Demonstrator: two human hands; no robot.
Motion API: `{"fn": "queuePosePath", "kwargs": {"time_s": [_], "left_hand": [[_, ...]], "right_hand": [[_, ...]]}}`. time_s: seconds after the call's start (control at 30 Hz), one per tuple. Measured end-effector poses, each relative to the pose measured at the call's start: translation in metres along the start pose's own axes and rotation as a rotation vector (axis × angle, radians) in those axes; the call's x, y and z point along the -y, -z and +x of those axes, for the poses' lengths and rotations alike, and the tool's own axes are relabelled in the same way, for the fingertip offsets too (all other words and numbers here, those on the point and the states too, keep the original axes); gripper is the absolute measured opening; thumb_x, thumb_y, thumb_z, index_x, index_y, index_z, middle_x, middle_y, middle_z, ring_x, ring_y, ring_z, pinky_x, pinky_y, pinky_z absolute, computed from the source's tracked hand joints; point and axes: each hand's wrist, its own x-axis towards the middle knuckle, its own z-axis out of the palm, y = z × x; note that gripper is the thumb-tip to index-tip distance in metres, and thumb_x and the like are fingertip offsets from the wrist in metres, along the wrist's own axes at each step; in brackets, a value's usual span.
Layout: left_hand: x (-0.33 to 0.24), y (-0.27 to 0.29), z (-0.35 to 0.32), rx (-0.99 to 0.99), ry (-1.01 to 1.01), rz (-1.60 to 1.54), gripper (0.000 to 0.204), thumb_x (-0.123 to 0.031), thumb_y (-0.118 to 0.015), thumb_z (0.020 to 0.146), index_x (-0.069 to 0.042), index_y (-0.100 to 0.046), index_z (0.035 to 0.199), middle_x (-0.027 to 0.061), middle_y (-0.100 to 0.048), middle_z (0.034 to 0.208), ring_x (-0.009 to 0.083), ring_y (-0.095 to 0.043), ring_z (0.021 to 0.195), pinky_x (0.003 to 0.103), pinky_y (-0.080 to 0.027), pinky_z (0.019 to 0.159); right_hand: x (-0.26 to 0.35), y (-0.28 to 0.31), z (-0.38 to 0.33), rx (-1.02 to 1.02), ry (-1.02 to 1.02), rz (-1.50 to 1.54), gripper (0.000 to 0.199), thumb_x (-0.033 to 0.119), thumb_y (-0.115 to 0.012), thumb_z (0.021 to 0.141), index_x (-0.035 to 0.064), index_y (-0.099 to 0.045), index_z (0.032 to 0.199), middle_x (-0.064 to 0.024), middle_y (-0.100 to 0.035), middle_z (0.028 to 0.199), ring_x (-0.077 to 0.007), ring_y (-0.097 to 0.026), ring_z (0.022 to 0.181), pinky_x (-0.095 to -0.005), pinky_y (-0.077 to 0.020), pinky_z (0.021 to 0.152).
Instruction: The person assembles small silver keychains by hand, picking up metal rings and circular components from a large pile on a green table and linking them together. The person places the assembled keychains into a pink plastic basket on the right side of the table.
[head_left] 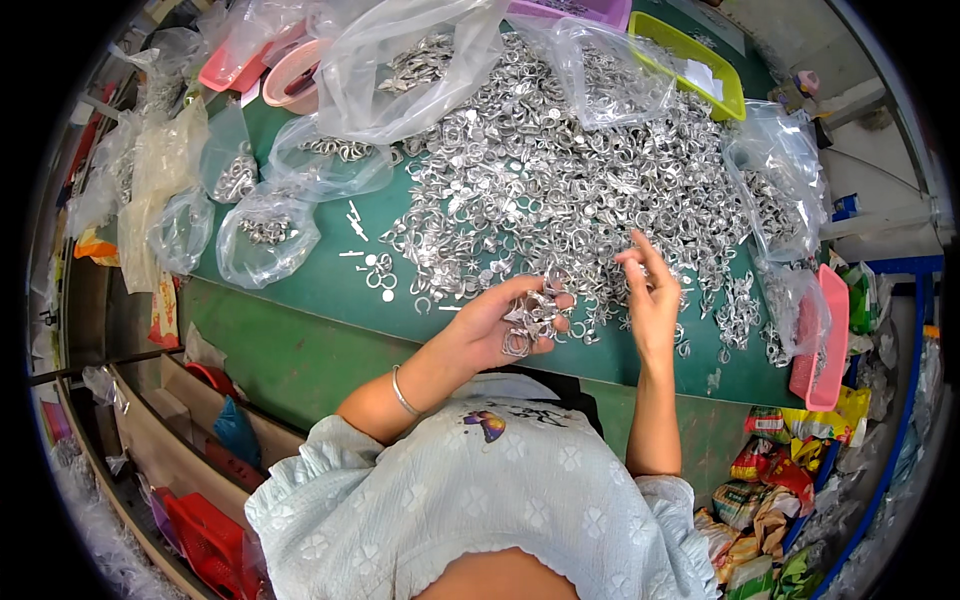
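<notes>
A wide heap of small silver metal rings and ring-like pieces (pixel 580 190) covers the green table (pixel 330 300). My left hand (pixel 490 325) is palm up at the heap's near edge, its fingers curled round a small cluster of silver rings (pixel 535 318). To its right, my right hand (pixel 652 300) is raised over the near part of the heap. Its thumb and fingers stand a little apart, and I see nothing between them. Left of the heap, a few loose rings (pixel 380 272) and thin silver bars (pixel 356 220) lie on the table.
Clear plastic bags with metal pieces (pixel 268 235) stand along the left. A large open bag (pixel 370 110) lies at the back. Baskets edge the table: yellow-green (pixel 735 95), purple (pixel 610 12) and pink (pixel 822 385). Colourful packets (pixel 770 470) fill a blue-framed rack at right.
</notes>
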Motion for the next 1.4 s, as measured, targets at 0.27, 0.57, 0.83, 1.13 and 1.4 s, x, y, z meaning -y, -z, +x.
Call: {"fn": "queuePosePath", "kwargs": {"time_s": [0.27, 0.57, 0.83, 1.13, 1.4], "left_hand": [[0.008, -0.003, 0.010, -0.151, 0.038, 0.228, 0.024, -0.022, -0.050, 0.085, -0.005, -0.053, 0.102, 0.0082, -0.061, 0.091, 0.0250, -0.062, 0.082, 0.041, -0.054, 0.068], [0.025, -0.005, 0.043, -0.252, 0.034, 0.388, 0.028, -0.026, -0.051, 0.086, -0.006, -0.055, 0.105, 0.0065, -0.060, 0.089, 0.0208, -0.060, 0.076, 0.030, -0.050, 0.054], [0.031, -0.054, 0.130, -0.262, 0.175, 0.493, 0.030, -0.027, -0.051, 0.085, -0.008, -0.055, 0.108, 0.0086, -0.060, 0.094, 0.0231, -0.060, 0.085, 0.038, -0.052, 0.072], [0.056, -0.135, 0.414, -0.033, -0.086, 0.250, 0.037, -0.027, -0.047, 0.080, -0.007, -0.046, 0.112, 0.0133, -0.048, 0.116, 0.0314, -0.046, 0.107, 0.058, -0.033, 0.090], [0.063, -0.116, 0.389, 0.145, -0.221, 0.538, 0.072, -0.029, -0.050, 0.076, -0.004, -0.018, 0.136, 0.0146, -0.008, 0.145, 0.0319, -0.002, 0.134, 0.051, -0.004, 0.106]], "right_hand": [[0.025, -0.015, -0.025, 0.338, 0.138, 0.047, 0.025, 0.002, -0.066, 0.072, 0.0033, -0.065, 0.097, -0.0036, -0.058, 0.093, -0.0048, -0.049, 0.058, -0.0201, -0.0401, 0.045], [0.022, 0.015, -0.029, 0.151, 0.139, -0.174, 0.022, 0.011, -0.061, 0.080, 0.0046, -0.062, 0.101, -0.0061, -0.055, 0.088, -0.0121, -0.057, 0.062, -0.0279, -0.0447, 0.052], [-0.048, 0.118, -0.023, -0.214, -0.255, 1.061, 0.029, 0.021, -0.041, 0.093, 0.0002, -0.051, 0.111, -0.0055, -0.053, 0.091, -0.0144, -0.048, 0.077, -0.0254, -0.0404, 0.065], [-0.052, 0.148, -0.012, -0.243, -0.155, 1.487, 0.033, 0.014, -0.046, 0.083, -0.0040, -0.050, 0.110, -0.0137, -0.052, 0.107, -0.0268, -0.048, 0.102, -0.0354, -0.0387, 0.087], [-0.056, 0.162, -0.011, -0.341, -0.009, 1.592, 0.052, -0.003, -0.046, 0.065, -0.0127, -0.041, 0.116, -0.0235, -0.043, 0.117, -0.0363, -0.036, 0.118, -0.0426, -0.0270, 0.105]]}}
